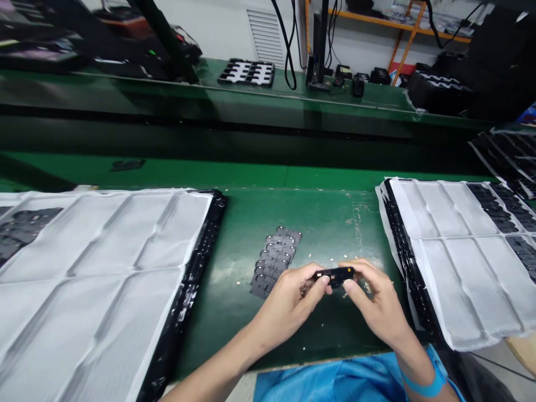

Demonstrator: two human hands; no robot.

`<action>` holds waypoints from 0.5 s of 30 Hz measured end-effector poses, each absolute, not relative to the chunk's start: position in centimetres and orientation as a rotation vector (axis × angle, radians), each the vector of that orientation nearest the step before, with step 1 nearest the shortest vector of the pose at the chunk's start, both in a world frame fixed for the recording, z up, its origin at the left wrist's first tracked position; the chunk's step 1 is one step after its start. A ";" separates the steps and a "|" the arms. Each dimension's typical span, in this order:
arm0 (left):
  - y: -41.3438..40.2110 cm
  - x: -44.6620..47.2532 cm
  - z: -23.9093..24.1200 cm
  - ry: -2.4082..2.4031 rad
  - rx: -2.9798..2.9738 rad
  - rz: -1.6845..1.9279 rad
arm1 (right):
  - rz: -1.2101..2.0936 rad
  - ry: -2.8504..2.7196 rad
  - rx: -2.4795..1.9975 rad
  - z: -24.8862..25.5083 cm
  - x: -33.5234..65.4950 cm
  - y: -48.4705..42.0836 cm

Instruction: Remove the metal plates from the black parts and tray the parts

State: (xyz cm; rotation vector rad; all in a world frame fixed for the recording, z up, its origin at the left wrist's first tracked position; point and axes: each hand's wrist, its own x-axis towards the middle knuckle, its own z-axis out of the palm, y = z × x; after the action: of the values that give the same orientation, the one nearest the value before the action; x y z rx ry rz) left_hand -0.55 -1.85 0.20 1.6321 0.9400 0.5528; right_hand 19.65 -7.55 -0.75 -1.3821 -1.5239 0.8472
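Note:
My left hand (293, 301) and my right hand (374, 301) meet over the green bench, fingers pinched on the two ends of a small flat black part (335, 274) held edge-on between them. Just beyond my left hand lies a fanned row of several similar dark flat parts (274, 259) on the bench top. A blue band circles my right wrist.
A black tray stack (196, 279) under a white ribbed sheet lies at the left, another tray stack (402, 245) at the right with dark parts showing at its far edge. Behind runs a green conveyor (251, 167); a filled parts tray (247, 72), cables and equipment stand beyond.

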 end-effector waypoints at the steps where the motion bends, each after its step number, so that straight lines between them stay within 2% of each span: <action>1: -1.9 -0.5 0.2 0.924 1.592 0.569 | 0.848 -1.518 -1.387 -0.7 19.3 -7.5; 15: -3.0 0.3 0.2 0.791 1.238 0.688 | 0.755 -1.507 -1.309 -1.1 17.8 -8.1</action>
State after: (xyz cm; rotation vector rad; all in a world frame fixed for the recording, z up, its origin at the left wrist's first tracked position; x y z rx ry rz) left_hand 0.31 -3.04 0.17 1.2384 0.7909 0.6884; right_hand 17.83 -8.11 -1.12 -1.3091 -1.5073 0.7549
